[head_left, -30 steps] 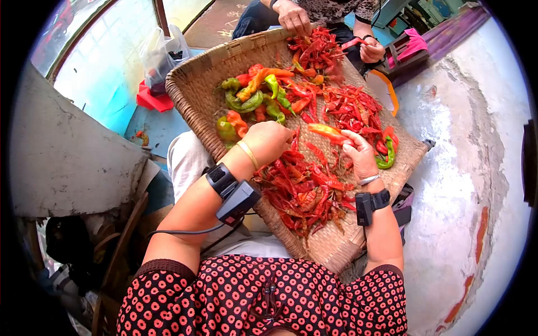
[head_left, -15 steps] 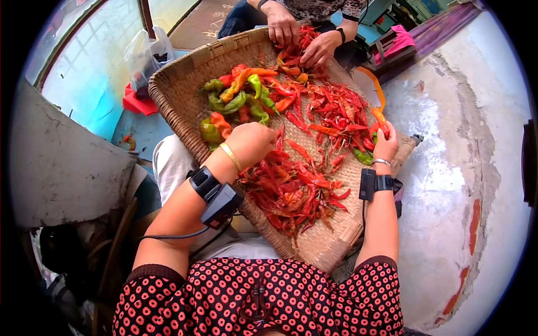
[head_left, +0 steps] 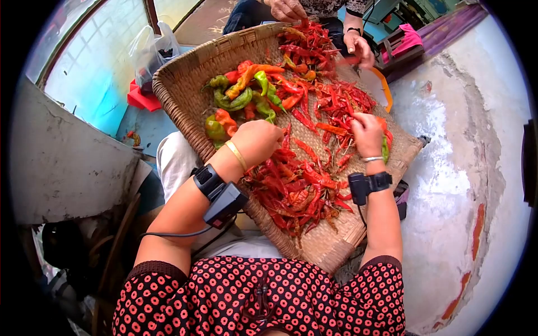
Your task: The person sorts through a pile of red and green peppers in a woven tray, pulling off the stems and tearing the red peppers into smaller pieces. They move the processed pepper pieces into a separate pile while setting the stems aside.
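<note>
My left hand (head_left: 256, 143) is closed above the left part of the near pile of red chillies (head_left: 288, 187); its fingertips are turned away, and what they hold, if anything, is hidden. My right hand (head_left: 368, 135) pinches at a red chilli (head_left: 348, 105) on the edge of the right-hand pile of dried red chillies (head_left: 336, 103). Beside that hand, a green chilli (head_left: 385, 148) shows at its outer side. Green and orange peppers (head_left: 238, 101) lie beyond my left hand. All of these rest in a woven basket tray (head_left: 336, 238) across my lap.
Opposite me, another person's hands (head_left: 358, 49) work over a far heap of red chillies (head_left: 308, 47). An orange-rimmed object (head_left: 386, 92) lies past the tray's right edge. A plastic bag (head_left: 147, 53) stands at the left, near a red object (head_left: 140, 96).
My right hand has moved left from the tray's right edge onto the dried chillies. The other person's hands have drawn apart. My left hand stays nearly in place.
</note>
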The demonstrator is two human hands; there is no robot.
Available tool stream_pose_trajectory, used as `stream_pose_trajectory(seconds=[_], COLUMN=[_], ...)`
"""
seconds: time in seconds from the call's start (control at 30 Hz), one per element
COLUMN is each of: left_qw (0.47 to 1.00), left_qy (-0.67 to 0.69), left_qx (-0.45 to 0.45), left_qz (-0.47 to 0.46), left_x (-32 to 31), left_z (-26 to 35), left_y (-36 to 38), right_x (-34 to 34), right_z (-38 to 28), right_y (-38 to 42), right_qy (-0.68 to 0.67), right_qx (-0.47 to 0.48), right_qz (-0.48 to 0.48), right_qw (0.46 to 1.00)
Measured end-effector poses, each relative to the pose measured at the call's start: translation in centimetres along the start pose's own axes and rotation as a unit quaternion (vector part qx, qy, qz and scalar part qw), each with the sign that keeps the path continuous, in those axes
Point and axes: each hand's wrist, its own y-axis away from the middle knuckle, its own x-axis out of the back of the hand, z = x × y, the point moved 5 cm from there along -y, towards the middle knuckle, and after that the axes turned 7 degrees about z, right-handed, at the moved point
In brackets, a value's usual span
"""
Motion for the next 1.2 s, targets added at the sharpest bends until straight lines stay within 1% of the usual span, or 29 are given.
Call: stream_pose_trajectory(seconds=[0.03, 0.07, 0.13, 0.17, 0.23, 0.27, 0.33, 0.37, 0.43, 0.47, 0.57, 0.6, 0.63, 0.7, 0.73, 0.77, 0.83, 0.87, 0.9, 0.97, 1.0, 1.03, 1.1, 1.13, 1.17, 1.2], left_qw=[1.0, 1.0, 1.0, 1.0, 1.0, 1.0, 1.0, 1.0, 1.0, 1.0, 1.0, 1.0, 1.0, 1.0, 1.0, 1.0, 1.0, 1.0, 1.0, 1.0, 1.0, 1.0, 1.0, 1.0, 1.0, 1.0], left_qy=[0.003, 0.007, 0.014, 0.021, 0.012, 0.006, -0.002, -0.007, -0.011, -0.003, 0.004, 0.001, 0.002, -0.011, -0.012, -0.007, -0.001, 0.0, -0.002, -0.001, 0.001, 0.001, -0.004, -0.003, -0.004, -0.006], left_qx=[0.005, 0.01, 0.01, 0.01, 0.013, 0.013, 0.014, 0.01, 0.008, 0.005, -0.002, -0.007, -0.008, -0.001, -0.001, -0.001, -0.001, -0.005, -0.007, -0.004, 0.0, 0.001, 0.001, 0.002, -0.001, -0.005], left_qz=[0.007, 0.015, 0.017, 0.019, 0.019, 0.019, 0.017, 0.013, 0.014, 0.013, 0.008, 0.006, 0.006, -0.006, -0.006, -0.003, 0.002, -0.001, -0.003, 0.002, 0.004, 0.005, 0.003, 0.004, 0.002, 0.0], left_x=[0.2, 0.3, 0.4, 0.4, 0.3, 0.2, 0.1, -0.1, -0.2, -0.2, -0.3, -0.4, -0.5, -0.7, -0.6, -0.5, -0.4, -0.5, -0.5, -0.3, -0.2, -0.2, -0.5, -0.5, -0.5, -0.4], left_z=[0.0, 0.0, 0.0, 0.0, -0.1, -0.2, -0.3, -0.4, -0.6, -0.5, -0.4, -0.4, -0.3, -0.5, -0.5, -0.4, -0.5, -0.4, -0.4, -0.3, -0.3, -0.4, -0.5, -0.6, -0.5, -0.4], left_y=[0.0, 0.0, 0.0, 0.1, 0.1, 0.1, 0.1, 0.0, -0.1, -0.1, -0.1, -0.1, -0.2, -0.3, -0.2, -0.2, -0.1, -0.1, -0.2, -0.1, -0.1, 0.0, -0.1, 0.0, 0.0, -0.1], right_x=[-1.4, -2.6, -5.4, -6.9, -9.4, -10.1, -11.3, -11.5, -11.7, -12.0, -11.6, -11.0, -10.8, -10.5, -10.2, -9.8, -9.5, -9.2, -9.0, -9.3, -8.9, -8.5, -6.7, -5.7, -4.2, -3.1], right_z=[-2.1, -4.5, -7.4, -8.1, -9.2, -9.5, -9.2, -9.3, -8.7, -7.9, -6.6, -6.6, -6.2, -5.8, -5.6, -5.8, -5.3, -5.1, -5.0, -4.7, -4.9, -4.9, -4.6, -4.5, -4.5, -3.8], right_y=[-0.1, 0.0, 0.4, 0.6, 0.2, 0.1, -0.3, -0.2, 0.0, 0.2, 0.7, 0.9, 1.1, 1.3, 1.5, 1.6, 2.2, 2.7, 2.6, 2.7, 2.4, 2.1, 0.5, -0.5, -1.6, -2.8], right_qy=[-0.068, -0.048, -0.009, 0.002, 0.04, 0.037, 0.104, 0.103, 0.101, 0.084, 0.1, 0.091, 0.093, 0.064, 0.045, 0.045, 0.026, 0.059, 0.061, 0.101, 0.076, 0.076, -0.002, -0.012, -0.015, 0.012], right_qx=[0.024, 0.068, 0.146, 0.151, 0.161, 0.163, 0.1, 0.102, 0.074, 0.093, 0.104, 0.109, 0.108, 0.102, 0.067, 0.067, -0.008, -0.013, -0.012, -0.027, -0.02, -0.019, -0.055, -0.05, -0.026, 0.011], right_qz=[-0.06, -0.111, -0.156, -0.186, -0.187, -0.186, -0.18, -0.18, -0.172, -0.153, -0.169, -0.146, -0.146, -0.159, -0.191, -0.191, -0.23, -0.218, -0.217, -0.271, -0.247, -0.247, -0.174, -0.126, -0.087, -0.051], right_qw=[0.996, 0.99, 0.977, 0.971, 0.968, 0.968, 0.973, 0.973, 0.977, 0.98, 0.975, 0.979, 0.979, 0.98, 0.978, 0.978, 0.973, 0.974, 0.974, 0.957, 0.966, 0.966, 0.983, 0.991, 0.996, 0.999])
